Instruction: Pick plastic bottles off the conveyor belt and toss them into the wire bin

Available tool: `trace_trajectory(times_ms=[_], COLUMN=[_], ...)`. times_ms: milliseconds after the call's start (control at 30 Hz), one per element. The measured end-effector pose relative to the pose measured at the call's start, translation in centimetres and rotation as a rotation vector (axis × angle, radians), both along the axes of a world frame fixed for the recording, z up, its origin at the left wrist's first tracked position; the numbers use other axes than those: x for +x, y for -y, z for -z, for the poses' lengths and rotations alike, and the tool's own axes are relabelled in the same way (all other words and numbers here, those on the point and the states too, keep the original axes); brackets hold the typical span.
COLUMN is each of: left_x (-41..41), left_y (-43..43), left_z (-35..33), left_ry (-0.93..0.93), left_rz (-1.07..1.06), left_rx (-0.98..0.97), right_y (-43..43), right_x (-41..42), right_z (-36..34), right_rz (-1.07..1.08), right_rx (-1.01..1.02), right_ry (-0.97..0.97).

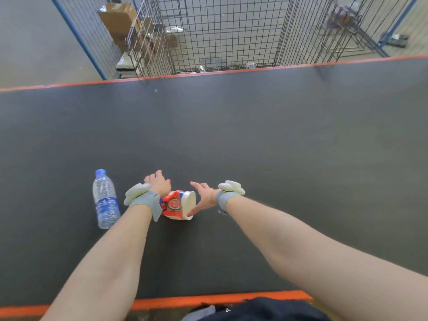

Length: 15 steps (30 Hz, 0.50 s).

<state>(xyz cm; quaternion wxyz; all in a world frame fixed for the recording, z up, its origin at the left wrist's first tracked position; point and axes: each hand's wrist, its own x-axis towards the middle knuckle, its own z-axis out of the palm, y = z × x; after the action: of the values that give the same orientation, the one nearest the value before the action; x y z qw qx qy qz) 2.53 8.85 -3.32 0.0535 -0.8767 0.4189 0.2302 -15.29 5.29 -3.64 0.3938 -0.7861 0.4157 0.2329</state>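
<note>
On the conveyor belt (254,147), the red-and-white bottle (178,203) lies on its side between both hands, long axis 9 to 3 o'clock, flat base facing 3 o'clock, neck end hidden under the left wrist. The right hand (205,195) has fingers straight and spread, thumb touching the base. The left hand (158,184) has fingers curled down; contact cannot be confirmed. The clear water bottle (105,199) lies at its 9 o'clock, cap toward 12. The wire bin (220,31) stands at 12 o'clock.

Grey bands (148,201) on both wrists, each carrying a white pod (137,193). Bare forearms; dark clothing (266,309) at six o'clock.
</note>
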Motion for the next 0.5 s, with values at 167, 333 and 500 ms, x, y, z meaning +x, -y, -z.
trace_trajectory(times_ms=[167,333,500], left_x=[-0.7,-3.6,-7.2], left_y=[-1.8,-3.7,-3.7], left_z=[0.5,0.4,2.1], left_ry=[0.087,0.033,-0.183], left_rz=[-0.045,-0.262,-0.309], left_rx=[0.082,0.102,0.089], right_y=[-1.2,0.7,3.8], right_x=[-0.4,-2.6,-4.4], right_z=[2.5,3.1,2.7], right_rz=[0.118,0.331,0.368], right_rx=[-0.096,-0.193,-0.394], right_ry=[-0.078,-0.087,-0.131])
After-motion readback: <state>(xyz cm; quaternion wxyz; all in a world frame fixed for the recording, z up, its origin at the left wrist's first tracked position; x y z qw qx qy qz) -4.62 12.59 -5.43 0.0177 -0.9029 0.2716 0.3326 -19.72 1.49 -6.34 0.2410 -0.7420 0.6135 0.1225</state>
